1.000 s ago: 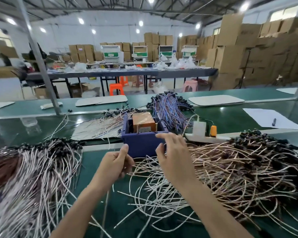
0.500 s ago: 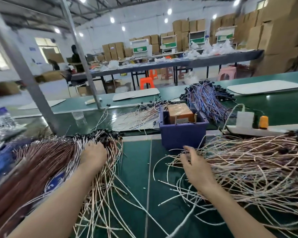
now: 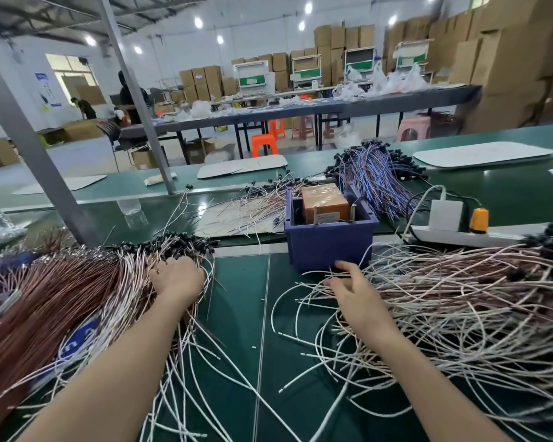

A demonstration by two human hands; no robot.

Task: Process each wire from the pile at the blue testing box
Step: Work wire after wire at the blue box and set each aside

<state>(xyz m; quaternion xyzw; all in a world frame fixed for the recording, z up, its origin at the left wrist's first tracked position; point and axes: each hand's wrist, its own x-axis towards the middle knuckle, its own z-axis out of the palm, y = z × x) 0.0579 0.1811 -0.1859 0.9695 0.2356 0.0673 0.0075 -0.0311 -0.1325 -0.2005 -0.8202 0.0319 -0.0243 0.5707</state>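
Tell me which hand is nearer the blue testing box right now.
Right. The right hand lies just in front of the blue testing box, over the loose wires. The left hand is farther off to the box's left, on the bundled wires.

From my screen the blue testing box [image 3: 329, 247] reads as matt moulded plastic, and the orange block [image 3: 324, 202] inside it is wrapped in shiny, crinkly film. Wires in the right pile [image 3: 460, 298] and left pile [image 3: 61, 298] have smooth plastic sheathing, white and coppery. The green bench mat [image 3: 237, 314] looks smooth with a soft sheen. The thin slanted post [image 3: 138, 100] is dull grey metal.
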